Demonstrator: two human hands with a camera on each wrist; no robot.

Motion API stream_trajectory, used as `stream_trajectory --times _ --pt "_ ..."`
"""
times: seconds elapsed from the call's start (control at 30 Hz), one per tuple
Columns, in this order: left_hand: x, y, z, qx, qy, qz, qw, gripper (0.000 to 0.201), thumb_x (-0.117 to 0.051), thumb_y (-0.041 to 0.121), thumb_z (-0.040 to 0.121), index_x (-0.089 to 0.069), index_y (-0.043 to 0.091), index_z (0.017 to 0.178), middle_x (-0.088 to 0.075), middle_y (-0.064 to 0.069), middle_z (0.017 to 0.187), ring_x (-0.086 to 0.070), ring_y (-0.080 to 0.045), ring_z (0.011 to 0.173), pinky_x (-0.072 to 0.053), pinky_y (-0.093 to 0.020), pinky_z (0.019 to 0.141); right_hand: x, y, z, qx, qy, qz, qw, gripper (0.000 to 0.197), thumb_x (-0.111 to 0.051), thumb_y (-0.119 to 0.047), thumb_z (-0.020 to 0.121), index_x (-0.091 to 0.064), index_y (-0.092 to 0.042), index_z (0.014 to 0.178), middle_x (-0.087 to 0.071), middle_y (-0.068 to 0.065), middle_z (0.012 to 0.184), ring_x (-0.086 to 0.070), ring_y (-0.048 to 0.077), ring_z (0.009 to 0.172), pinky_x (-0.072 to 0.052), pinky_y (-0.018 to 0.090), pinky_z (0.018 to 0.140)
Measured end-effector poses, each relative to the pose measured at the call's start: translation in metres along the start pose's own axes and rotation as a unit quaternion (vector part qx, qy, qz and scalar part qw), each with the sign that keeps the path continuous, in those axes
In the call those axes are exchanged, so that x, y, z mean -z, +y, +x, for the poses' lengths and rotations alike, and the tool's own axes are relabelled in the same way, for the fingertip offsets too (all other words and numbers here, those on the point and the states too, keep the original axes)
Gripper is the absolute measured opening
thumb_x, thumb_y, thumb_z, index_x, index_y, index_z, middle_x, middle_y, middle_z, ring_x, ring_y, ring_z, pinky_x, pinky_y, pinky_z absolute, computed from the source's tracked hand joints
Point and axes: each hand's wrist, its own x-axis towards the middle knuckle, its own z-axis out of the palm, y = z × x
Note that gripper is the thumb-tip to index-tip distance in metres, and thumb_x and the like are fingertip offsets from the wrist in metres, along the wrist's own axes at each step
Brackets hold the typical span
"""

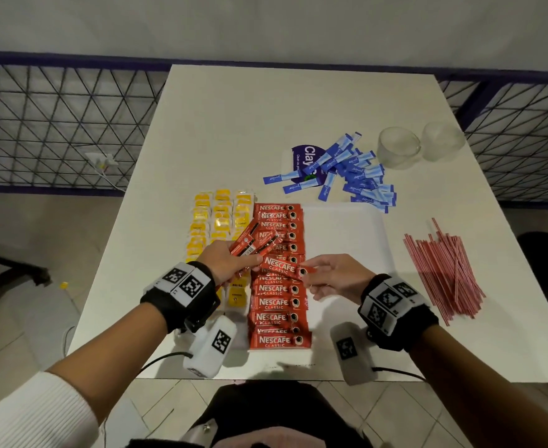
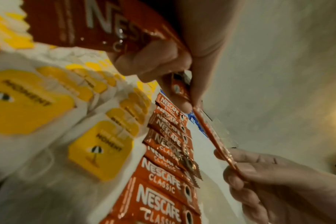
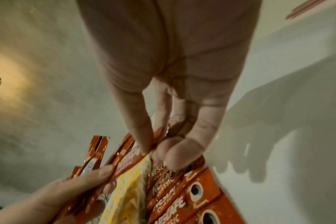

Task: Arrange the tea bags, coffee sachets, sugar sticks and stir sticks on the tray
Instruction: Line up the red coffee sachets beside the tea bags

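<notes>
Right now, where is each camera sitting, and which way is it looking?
Head: on the person's head, looking down at the white table; both forearms and hands show.
Left wrist: on the left wrist, looking along the left hand at yellow tea bags; the right hand also shows.
Right wrist: on the right wrist, looking along the right hand.
All views share the red Nescafe coffee sachet pinched between both hands.

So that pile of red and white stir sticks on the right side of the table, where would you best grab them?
Probably around the middle of the stir sticks, coming from above with the right hand, fingers across their length. They lie flat on the table as a loose, roughly parallel bundle that fans out at the ends, so a mid-length pinch should gather the most without tipping.
</notes>
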Motion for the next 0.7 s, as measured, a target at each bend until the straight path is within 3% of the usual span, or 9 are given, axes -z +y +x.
stream_trajectory --times 0.07,0.13,0.33,0.47,0.7 --pt "-0.003 -0.002 -0.001 -0.001 -0.018 0.028 0.999 0.018 -0.067 0.029 0.084 -0.057 0.019 0.073 -0.054 0.009 0.046 -0.042 -0.006 0.036 -0.035 -0.016 0.036 0.003 0.006 0.000 0.006 0.011 0.028 1.000 0.036 -0.064 0.002 0.081 -0.054 0.003 0.116 -0.061 0.011 0.076 -0.059 0.017 0.063 -0.055 0.021 0.061" --pt "-0.004 -0.003 -0.001 -0.009 -0.021 0.063 0.998 0.017 -0.064 0.030 0.086 -0.056 0.019 0.076 -0.056 0.007 0.056 -0.044 -0.006 0.043 -0.036 -0.014 0.037 0.006 0.012 0.002 0.008 0.027 0.036 0.999 0.037 -0.067 0.001 0.079 -0.053 0.006 0.113 -0.062 0.012 0.078 -0.060 0.017 0.064 -0.056 0.022 0.062" --pt "-0.002 -0.003 0.002 -0.038 -0.008 0.149 0.988 0.011 -0.061 0.027 0.088 -0.056 0.018 0.092 -0.055 0.006 0.074 -0.051 -0.008 0.066 -0.037 -0.016 0.056 0.003 0.022 0.008 -0.009 0.001 0.013 1.000 0.033 -0.069 0.001 0.077 -0.056 0.004 0.108 -0.063 0.012 0.076 -0.061 0.016 0.058 -0.055 0.024 0.063" --pt "-0.008 -0.003 0.003 -0.038 -0.051 0.238 0.969 0.025 -0.062 0.031 0.086 -0.059 0.018 0.107 -0.060 0.002 0.094 -0.055 -0.014 0.085 -0.044 -0.024 0.077 -0.002 0.024 0.014 -0.005 0.008 -0.016 1.000 0.028 -0.070 -0.001 0.078 -0.056 -0.004 0.102 -0.063 0.011 0.070 -0.060 0.014 0.053 -0.056 0.025 0.062" --pt "-0.017 0.001 0.003 -0.042 -0.074 0.364 0.928 0.039 -0.060 0.039 0.087 -0.054 0.023 0.122 -0.061 0.001 0.118 -0.058 -0.018 0.106 -0.047 -0.029 0.087 -0.004 0.025 0.019 0.004 0.040 -0.036 0.999 0.023 -0.070 -0.003 0.079 -0.056 -0.008 0.097 -0.065 0.007 0.065 -0.059 0.016 0.053 -0.055 0.032 0.068"
